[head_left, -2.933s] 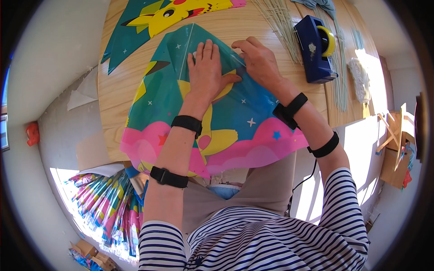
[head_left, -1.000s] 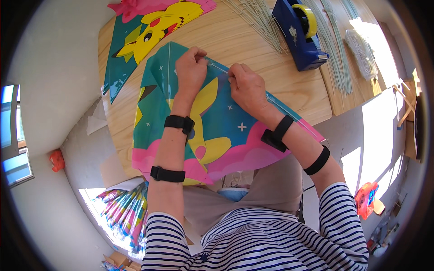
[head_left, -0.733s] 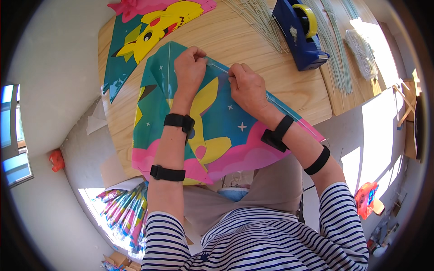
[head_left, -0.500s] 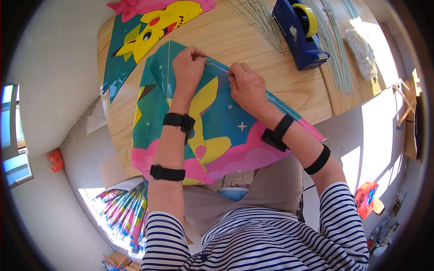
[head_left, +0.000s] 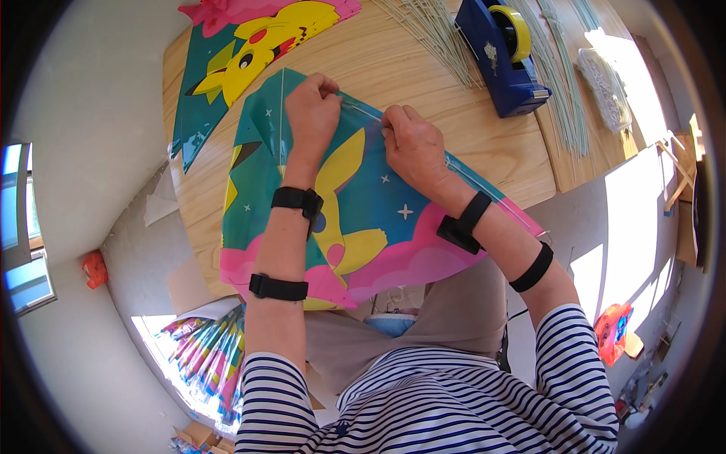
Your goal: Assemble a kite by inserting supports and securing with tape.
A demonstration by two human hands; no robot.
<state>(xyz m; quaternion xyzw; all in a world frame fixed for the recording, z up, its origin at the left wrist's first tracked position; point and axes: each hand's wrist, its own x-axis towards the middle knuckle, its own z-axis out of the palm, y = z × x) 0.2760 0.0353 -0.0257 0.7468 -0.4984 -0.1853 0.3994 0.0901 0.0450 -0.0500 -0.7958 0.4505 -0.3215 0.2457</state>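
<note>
Overhead, the head view shows the printed sheet (head_left: 363,208) across the table (head_left: 491,144); left hand (head_left: 314,113) and right hand (head_left: 414,147), fingers nearly closed, pinch its slanting edge — probably light, floppy, slippery, best held along the stiffer rod (head_left: 366,112).

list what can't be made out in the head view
Head view, left hand: fingertips mostly hidden by its own curled fingers.
Head view, pale strip along the edge of the sheet: middle stretch covered by the right hand.
Head view, thin sticks: far ends cut off by the top edge.
Head view, clear packet: contents too small and shiny to tell.
</note>
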